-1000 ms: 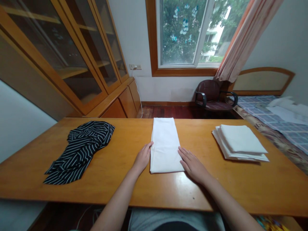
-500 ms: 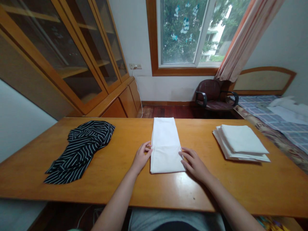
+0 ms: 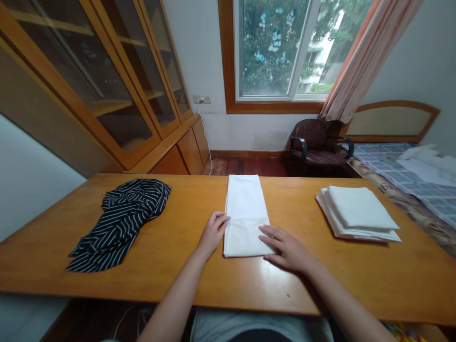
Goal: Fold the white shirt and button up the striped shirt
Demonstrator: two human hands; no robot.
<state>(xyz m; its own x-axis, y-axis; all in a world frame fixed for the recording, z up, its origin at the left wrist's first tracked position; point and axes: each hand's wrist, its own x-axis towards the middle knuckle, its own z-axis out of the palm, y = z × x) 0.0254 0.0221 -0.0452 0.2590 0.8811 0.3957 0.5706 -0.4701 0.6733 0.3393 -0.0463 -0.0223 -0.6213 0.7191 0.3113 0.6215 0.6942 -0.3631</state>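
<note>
A long folded white cloth (image 3: 245,204) lies lengthwise in the middle of the wooden table (image 3: 185,266), with a faint crease across it. My left hand (image 3: 213,232) sits at the cloth's left edge, fingertips curled and pinching that edge by the crease. My right hand (image 3: 289,249) lies flat on the near right corner of the cloth, fingers stretched out toward the left and holding nothing.
A crumpled black-and-white striped garment (image 3: 121,221) lies at the table's left. A stack of folded white cloths (image 3: 358,216) sits at the right. Beyond the table are a dark armchair (image 3: 315,142), a bed (image 3: 409,175), a glass-door cabinet (image 3: 107,80) and a window (image 3: 281,47).
My right hand slid from beside the cloth's right edge onto its near right corner, fingers turning leftward. My left hand's fingers curled onto the left edge. A crease appeared across the cloth.
</note>
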